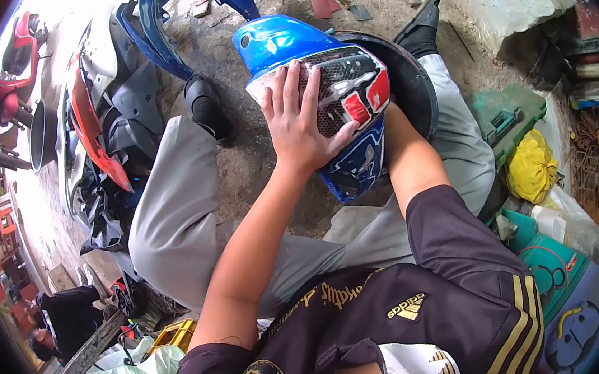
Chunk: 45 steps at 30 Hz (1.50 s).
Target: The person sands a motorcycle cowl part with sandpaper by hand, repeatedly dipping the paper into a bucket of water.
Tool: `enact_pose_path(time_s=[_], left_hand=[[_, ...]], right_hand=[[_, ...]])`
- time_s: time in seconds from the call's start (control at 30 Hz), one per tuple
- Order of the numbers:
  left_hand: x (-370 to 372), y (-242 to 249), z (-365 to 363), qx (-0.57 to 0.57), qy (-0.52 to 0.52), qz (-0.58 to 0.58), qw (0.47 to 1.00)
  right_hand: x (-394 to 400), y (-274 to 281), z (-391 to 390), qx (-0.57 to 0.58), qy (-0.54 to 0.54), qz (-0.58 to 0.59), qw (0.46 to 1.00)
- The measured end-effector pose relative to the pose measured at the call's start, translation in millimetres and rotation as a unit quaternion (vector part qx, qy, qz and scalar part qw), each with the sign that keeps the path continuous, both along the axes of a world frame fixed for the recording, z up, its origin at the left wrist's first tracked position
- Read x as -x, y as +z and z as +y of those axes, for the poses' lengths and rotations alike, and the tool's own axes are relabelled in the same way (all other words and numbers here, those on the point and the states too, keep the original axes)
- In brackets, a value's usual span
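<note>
Glossy blue plastic motorcycle fairing panel with a red-white-black carbon-pattern decal, resting between the seated person's knees: the left hand is pressing flat, fingers spread, smoothing the decal; the right hand is reaching hidden behind, grip untellable; next, probably firm, even rubbing toward the edges.

Soft, even daylight fills the head view, brightest at the far left, where the ground is washed out to near white. Glare sits on the glossy blue fairing panel, and shadows on the concrete floor are faint and diffuse. A fisheye lens bends everything toward a black circular border, and detail smears at the left and right edges.
</note>
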State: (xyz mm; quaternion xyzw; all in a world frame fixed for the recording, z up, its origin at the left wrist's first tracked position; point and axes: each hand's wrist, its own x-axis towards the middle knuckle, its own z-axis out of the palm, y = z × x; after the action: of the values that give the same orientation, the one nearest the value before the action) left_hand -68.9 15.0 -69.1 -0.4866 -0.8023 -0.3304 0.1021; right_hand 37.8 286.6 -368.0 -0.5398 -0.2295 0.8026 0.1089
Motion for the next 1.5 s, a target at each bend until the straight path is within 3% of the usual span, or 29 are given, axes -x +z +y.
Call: enact_pose_path(time_s=[0.2, 0.3, 0.33, 0.37, 0.53, 0.6, 0.73, 0.93, 1.1, 1.27, 1.5], left_hand=[[-1, 0, 0, 0.003, 0.002, 0.008, 1.0], [0, 0, 0, -0.003, 0.0, 0.015, 1.0], [0, 0, 0, -0.005, -0.001, 0.018, 1.0], [0, 1, -1, -0.008, -0.002, 0.019, 1.0], [-2, 1, -1, -0.012, -0.002, 0.014, 1.0], [-3, 2, -2, -0.012, 0.0, 0.018, 1.0], [-3, 1, -1, -0.016, 0.003, 0.024, 1.0], [-1, -3, -1, -0.027, 0.0, 0.007, 1.0], [0, -1, -1, -0.054, -0.006, -0.019, 0.998], [1, -3, 0, -0.061, 0.001, -0.025, 0.998], [-4, 0, 0, -0.054, 0.067, -0.057, 0.995]], right_hand=[[-8, 8, 12, 0.021, -0.015, 0.088, 0.996], [-4, 34, 23, 0.003, 0.066, 0.157, 0.985], [-2, 24, 36, -0.012, 0.042, 0.217, 0.975], [-5, 88, 22, -0.083, 0.021, 0.144, 0.986], [-2, 213, 24, -0.194, -0.023, 0.131, 0.972], [3, 233, 35, -0.207, -0.057, 0.114, 0.97], [9, 304, 31, -0.262, -0.026, 0.114, 0.958], [40, 379, -26, -0.331, -0.031, 0.118, 0.936], [62, 392, -72, -0.365, -0.034, 0.133, 0.921], [63, 384, -74, -0.496, 0.005, 0.143, 0.857], [30, 388, -77, -0.428, -0.077, 0.196, 0.879]])
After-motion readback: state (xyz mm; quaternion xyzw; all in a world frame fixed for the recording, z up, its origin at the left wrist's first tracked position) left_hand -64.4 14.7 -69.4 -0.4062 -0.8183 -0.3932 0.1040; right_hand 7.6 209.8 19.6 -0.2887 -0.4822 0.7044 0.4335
